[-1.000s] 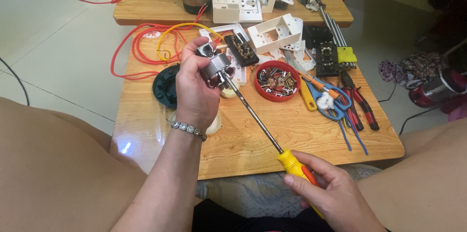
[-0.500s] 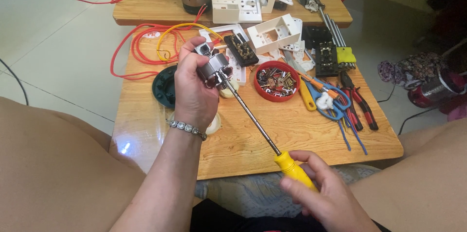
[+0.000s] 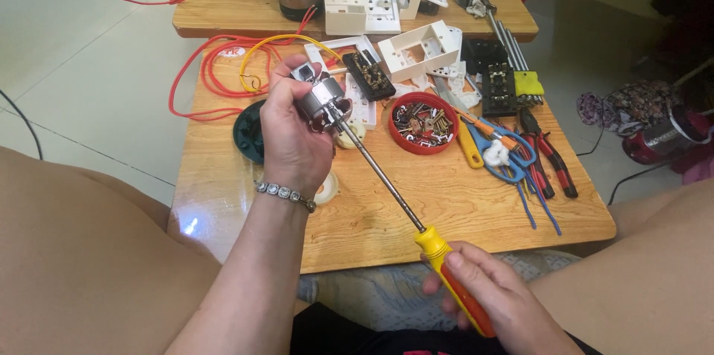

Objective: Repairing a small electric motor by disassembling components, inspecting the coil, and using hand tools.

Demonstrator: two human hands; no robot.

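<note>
Fingers of the left hand are clamped around a small metal motor, held above the table at centre-left of frame. Right hand, lower right, is closed on the screwdriver handle. Shaft axis runs diagonally up-left, tip seated at the motor's near face; red screw dish sits just right.
</note>
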